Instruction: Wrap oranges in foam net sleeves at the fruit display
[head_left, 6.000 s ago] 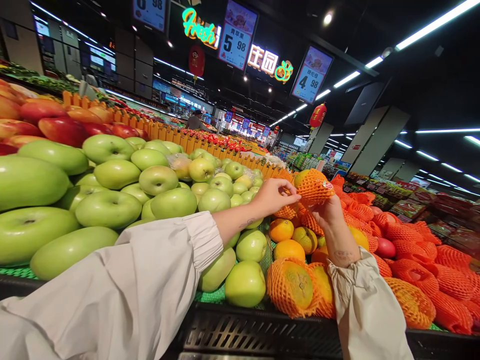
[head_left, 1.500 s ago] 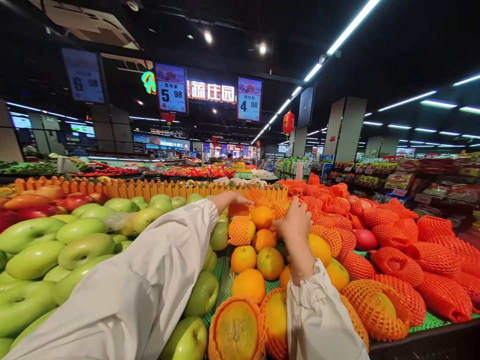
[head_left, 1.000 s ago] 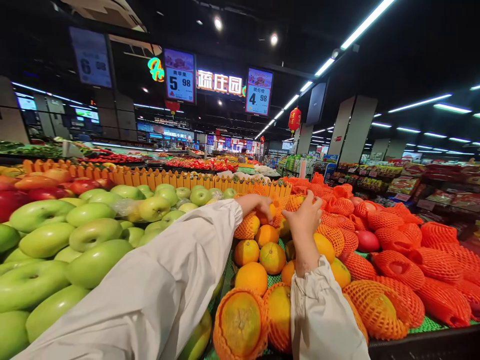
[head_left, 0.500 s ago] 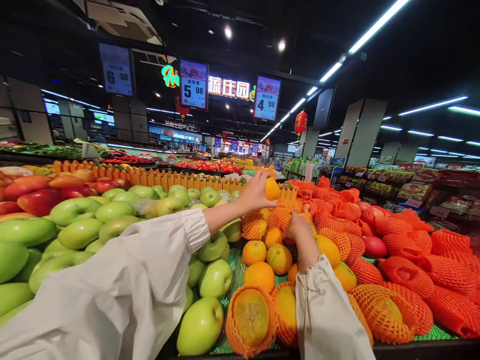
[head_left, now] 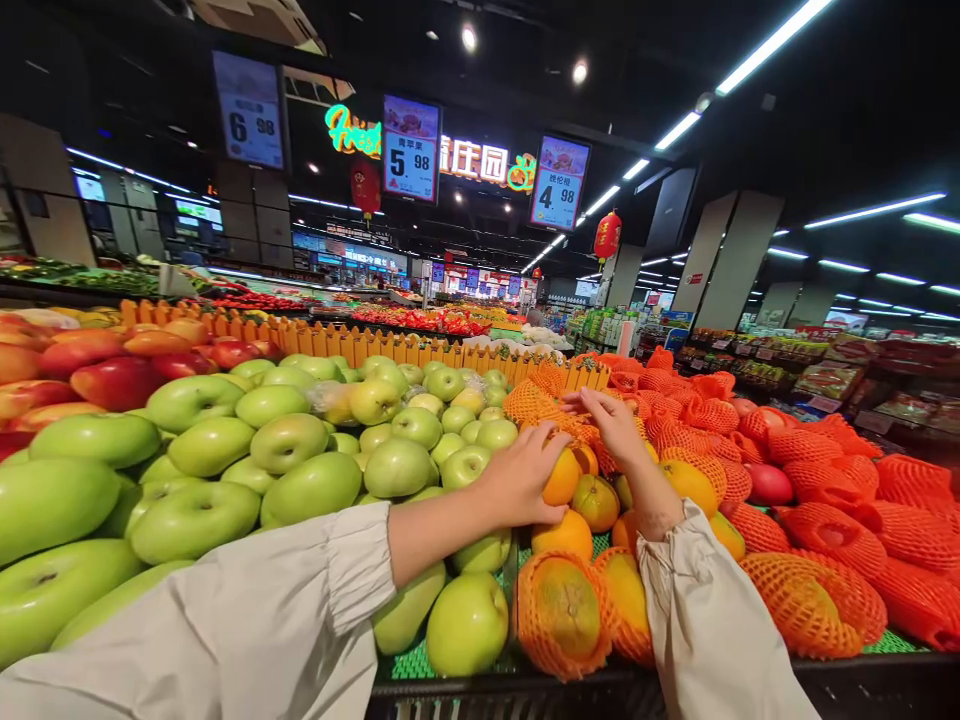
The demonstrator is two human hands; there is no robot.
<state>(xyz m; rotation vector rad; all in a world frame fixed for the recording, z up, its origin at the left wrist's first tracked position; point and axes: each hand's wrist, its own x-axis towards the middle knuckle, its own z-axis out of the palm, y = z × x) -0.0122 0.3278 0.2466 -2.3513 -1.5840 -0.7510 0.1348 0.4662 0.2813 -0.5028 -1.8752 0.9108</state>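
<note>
My left hand (head_left: 521, 475) is curved around an orange (head_left: 561, 478) low over the pile, its fingers and thumb on the fruit's left side. Just right of it, my right hand (head_left: 611, 430) reaches over the netted oranges (head_left: 536, 400) with its fingers stretched out and apart. Whether those fingertips touch the netting is hard to see. Bare oranges lie under and in front of both hands, one of them a greenish orange (head_left: 595, 502). Nearer to me sits an orange in a foam net (head_left: 566, 605), beside a green apple (head_left: 466, 622).
Green apples (head_left: 292, 440) fill the left side, with red apples (head_left: 120, 385) beyond. Fruit in red foam nets (head_left: 832, 540) is heaped on the right. A small picket fence (head_left: 360, 345) edges the back. Price screens (head_left: 411, 150) hang overhead.
My left hand has come down with the orange, from above the back of the pile to the nearer oranges. My right hand has risen off the oranges, its fingers straightening.
</note>
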